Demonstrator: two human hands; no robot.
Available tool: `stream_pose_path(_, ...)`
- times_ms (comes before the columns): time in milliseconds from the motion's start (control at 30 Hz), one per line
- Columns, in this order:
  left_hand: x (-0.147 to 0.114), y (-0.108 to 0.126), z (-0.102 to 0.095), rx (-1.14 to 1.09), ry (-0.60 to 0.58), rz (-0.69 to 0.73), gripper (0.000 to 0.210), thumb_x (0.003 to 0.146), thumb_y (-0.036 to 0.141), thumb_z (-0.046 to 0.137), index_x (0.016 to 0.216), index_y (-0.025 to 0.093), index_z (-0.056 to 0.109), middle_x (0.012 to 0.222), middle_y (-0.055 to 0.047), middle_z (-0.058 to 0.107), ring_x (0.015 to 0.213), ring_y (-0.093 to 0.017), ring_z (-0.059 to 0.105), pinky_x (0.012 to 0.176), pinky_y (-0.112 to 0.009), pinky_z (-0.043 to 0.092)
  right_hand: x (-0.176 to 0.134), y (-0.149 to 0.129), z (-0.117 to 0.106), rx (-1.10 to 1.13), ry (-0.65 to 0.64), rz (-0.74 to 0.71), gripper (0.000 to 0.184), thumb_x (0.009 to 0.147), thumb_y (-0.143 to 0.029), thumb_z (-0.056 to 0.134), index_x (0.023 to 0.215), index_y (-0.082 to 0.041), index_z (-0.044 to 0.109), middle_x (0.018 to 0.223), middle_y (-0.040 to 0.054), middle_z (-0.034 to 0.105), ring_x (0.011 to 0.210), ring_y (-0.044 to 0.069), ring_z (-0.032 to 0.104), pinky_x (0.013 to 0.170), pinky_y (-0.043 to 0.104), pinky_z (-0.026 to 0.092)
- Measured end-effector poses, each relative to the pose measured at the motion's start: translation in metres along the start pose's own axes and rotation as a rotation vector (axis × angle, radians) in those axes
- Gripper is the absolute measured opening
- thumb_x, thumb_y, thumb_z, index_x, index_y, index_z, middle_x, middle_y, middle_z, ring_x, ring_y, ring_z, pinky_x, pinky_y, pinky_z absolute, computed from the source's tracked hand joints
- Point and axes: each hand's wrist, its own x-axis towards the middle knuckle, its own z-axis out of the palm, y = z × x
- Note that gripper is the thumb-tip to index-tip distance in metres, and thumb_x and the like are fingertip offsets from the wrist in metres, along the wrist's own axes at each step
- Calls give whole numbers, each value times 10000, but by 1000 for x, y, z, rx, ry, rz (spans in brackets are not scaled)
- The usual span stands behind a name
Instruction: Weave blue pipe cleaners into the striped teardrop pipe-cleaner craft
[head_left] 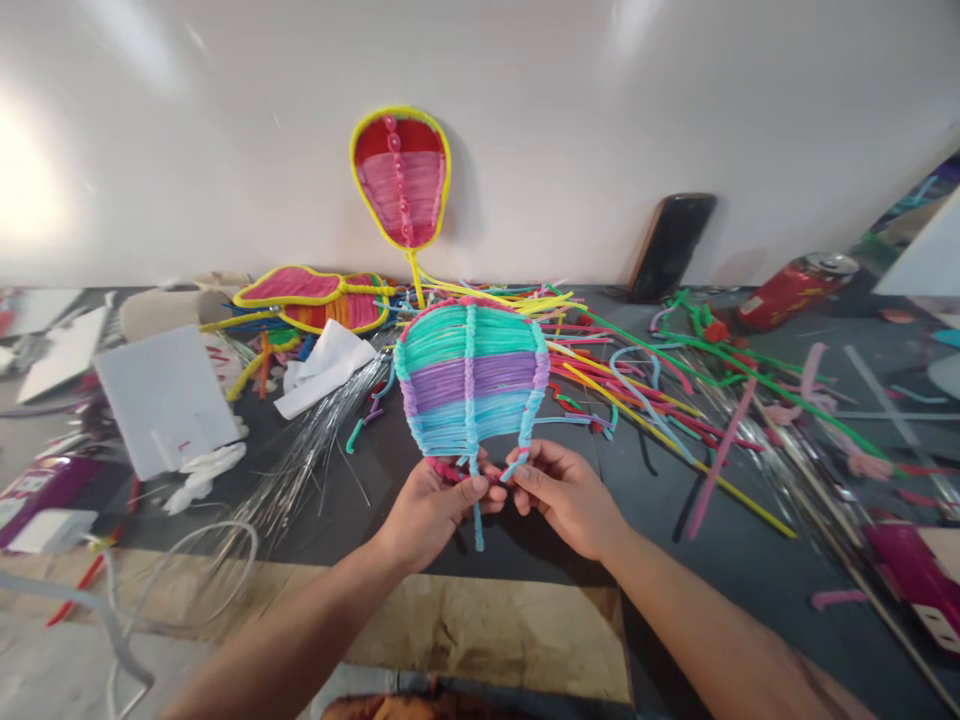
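Between my hands stands a striped pipe-cleaner panel (506, 376), banded green, purple and light blue, with a wrapped rib down its middle and a pinkish-red lower edge. My left hand (442, 500) is closed on that lower edge, thumb over the bottom of the middle rib, whose light-blue tail hangs below. At the lower right corner, the fingers of my right hand (566, 495) pinch a light-blue pipe-cleaner end (516, 464) beside the frame. Behind the panel, a yellow-rimmed pink and red pipe-cleaner petal (420, 190) stands upright against the wall.
Loose pipe cleaners (637, 385) spread to the right, thin wires (300, 455) to the left. A phone (671, 245) leans on the wall near a red can (795, 290). White card (161, 400), a cable (180, 530) and another yellow-rimmed piece (292, 288) lie left.
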Motion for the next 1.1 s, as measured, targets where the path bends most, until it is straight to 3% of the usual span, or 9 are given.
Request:
stream_pose_path(200, 0, -9, -3, 177, -40, 104, 218, 719, 203, 752, 894, 127, 647, 754, -40, 709, 703, -174, 697, 704, -285, 565, 0, 2, 4, -121, 51, -87, 196, 753, -329, 695, 734, -187, 562, 597, -54, 528, 513, 76, 496, 515, 217, 407)
stream_pose_path(367, -3, -10, 4, 245, -49, 119, 196, 717, 216, 752, 866, 125, 664, 726, -51, 726, 716, -190, 697, 709, -292, 561, -1, 2, 13, -114, 130, -80, 118, 719, -245, 631, 779, -193, 544, 723, -19, 603, 526, 93, 522, 497, 235, 405)
stream_pose_path(433, -4, -10, 7, 248, -76, 112, 184, 706, 214, 761, 838, 119, 674, 717, -51, 728, 704, -178, 694, 694, -270, 561, -2, 1, 16, -79, 137, -54, 111, 706, -199, 587, 793, -202, 519, 677, -33, 597, 483, 90, 510, 465, 228, 382)
stream_pose_path(700, 1, -11, 1, 148, -25, 64, 226, 695, 221, 774, 859, 119, 657, 730, -45, 722, 659, -159, 695, 666, -261, 576, -2, -5, 10, -167, 69, -62, 182, 738, -251, 630, 760, -207, 455, 725, -48, 586, 529, 84, 532, 502, 230, 455)
stream_pose_path(867, 2, -2, 2, 36, 51, 38, 308, 628, 173, 816, 871, 121, 635, 735, -8, 687, 653, -134, 684, 639, -238, 577, -2, -6, 3, -147, -18, 11, 229, 769, -358, 678, 856, -204, 532, 618, -67, 526, 504, 82, 509, 497, 228, 445)
stream_pose_path(1100, 1, 6, -1, -20, 41, 28, 357, 636, 171, 814, 932, 119, 621, 791, -39, 718, 664, -136, 687, 631, -235, 582, 1, -1, -1, -100, -70, -1, 231, 770, -387, 694, 869, -186, 643, 707, -18, 578, 584, 87, 522, 546, 235, 450)
